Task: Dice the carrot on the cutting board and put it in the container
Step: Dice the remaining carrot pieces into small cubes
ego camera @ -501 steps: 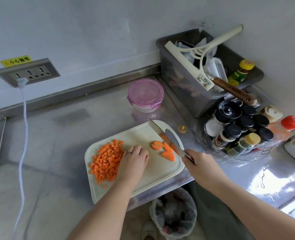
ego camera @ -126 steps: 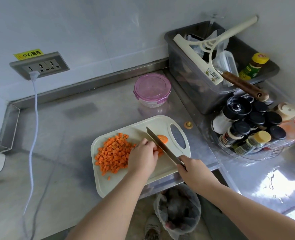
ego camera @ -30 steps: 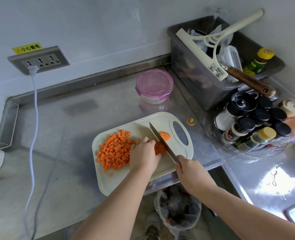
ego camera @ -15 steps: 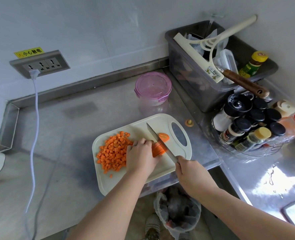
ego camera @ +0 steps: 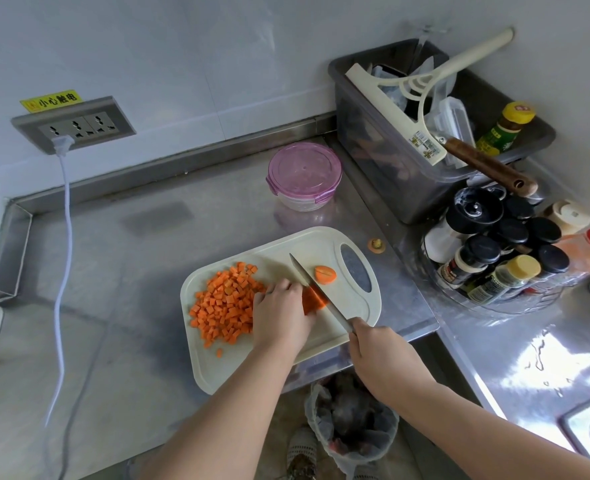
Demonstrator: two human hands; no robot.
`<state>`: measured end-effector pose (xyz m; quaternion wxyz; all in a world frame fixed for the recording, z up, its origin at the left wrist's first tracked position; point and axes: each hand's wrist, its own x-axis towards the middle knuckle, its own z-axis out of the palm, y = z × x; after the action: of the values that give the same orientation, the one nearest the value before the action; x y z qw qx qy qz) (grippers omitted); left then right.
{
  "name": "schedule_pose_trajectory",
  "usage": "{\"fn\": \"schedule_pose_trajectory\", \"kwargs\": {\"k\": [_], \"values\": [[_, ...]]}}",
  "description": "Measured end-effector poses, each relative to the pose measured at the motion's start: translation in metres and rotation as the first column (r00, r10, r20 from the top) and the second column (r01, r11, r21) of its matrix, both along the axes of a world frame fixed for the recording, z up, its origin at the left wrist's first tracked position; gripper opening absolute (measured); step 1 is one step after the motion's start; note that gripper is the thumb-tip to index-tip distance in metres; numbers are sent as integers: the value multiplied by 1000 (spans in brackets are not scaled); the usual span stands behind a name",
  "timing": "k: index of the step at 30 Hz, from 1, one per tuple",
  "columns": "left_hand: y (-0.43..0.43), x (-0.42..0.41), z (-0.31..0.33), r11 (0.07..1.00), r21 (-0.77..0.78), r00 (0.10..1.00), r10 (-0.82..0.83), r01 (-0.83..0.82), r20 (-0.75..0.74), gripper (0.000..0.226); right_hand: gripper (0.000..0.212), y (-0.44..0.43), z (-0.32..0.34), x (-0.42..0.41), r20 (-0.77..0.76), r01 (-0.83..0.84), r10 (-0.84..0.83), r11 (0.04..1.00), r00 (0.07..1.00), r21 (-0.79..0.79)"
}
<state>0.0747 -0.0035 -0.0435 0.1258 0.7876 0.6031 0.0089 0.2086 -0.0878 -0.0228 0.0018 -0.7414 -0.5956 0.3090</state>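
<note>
- The cream plastic cutting board (ego camera: 238, 370), rectangular with rounded corners and a grey handle slot, lies at the centre of the frame on the stainless-steel tabletop (ego camera: 141, 271). Its near edge is close to the tabletop's front edge.
- The pile of small orange carrot dice (ego camera: 226, 306) covers the left half of the board. A few single dice lie just below the pile.
- The left hand (ego camera: 281, 315) is at the board's centre, just right of the pile. Its fingers are curled downward and hold the sliced orange carrot piece (ego camera: 316, 299) against the board.
- The right hand (ego camera: 380, 355) is at the board's lower right edge, clenched around the handle of the steel-bladed kitchen knife (ego camera: 333, 313).
- The blade runs diagonally up and left across the board. Its edge sits on the held carrot piece, close beside the left hand's fingers.
- A half-round orange carrot slice (ego camera: 325, 274) lies alone just right of the blade, near the handle slot.
- The round clear container with a pink clip-on lid (ego camera: 304, 173) stands closed above the board, well apart from it.
- A small carrot stem end (ego camera: 376, 244) lies on the tabletop just right of the board.
- A grey plastic bin (ego camera: 390, 174) holding a cream squeegee (ego camera: 407, 98) stands at upper right.
- A rack of black-capped spice jars (ego camera: 494, 251) stands below the grey bin.
- A wall socket panel (ego camera: 73, 124) with a white cable (ego camera: 61, 254) occupies the upper left.
</note>
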Motion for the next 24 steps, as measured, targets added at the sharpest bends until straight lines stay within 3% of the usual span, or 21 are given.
{"fn": "schedule_pose_trajectory", "kwargs": {"k": [6, 13, 17, 24], "values": [[0, 0, -4, 1000, -5, 1000, 5, -5, 5, 29, 22, 1, -3, 1, 12, -16, 17, 998, 1000, -59], [0, -2, -8, 1000, 2, 1000, 3, -3, 18, 32, 40, 17, -4, -6, 60, -25, 35, 986, 998, -165], [-3, -4, -10, 1000, 8, 1000, -5, 5, 22, 37, 24, 28, -7, -6, 20, 26, -24, 994, 1000, -106], [-8, -11, -10, 999, 40, 1000, -23, 24, -13, 51, 25, 12, 1, 4, -22, 35, -35, 999, 999, -1]]}}
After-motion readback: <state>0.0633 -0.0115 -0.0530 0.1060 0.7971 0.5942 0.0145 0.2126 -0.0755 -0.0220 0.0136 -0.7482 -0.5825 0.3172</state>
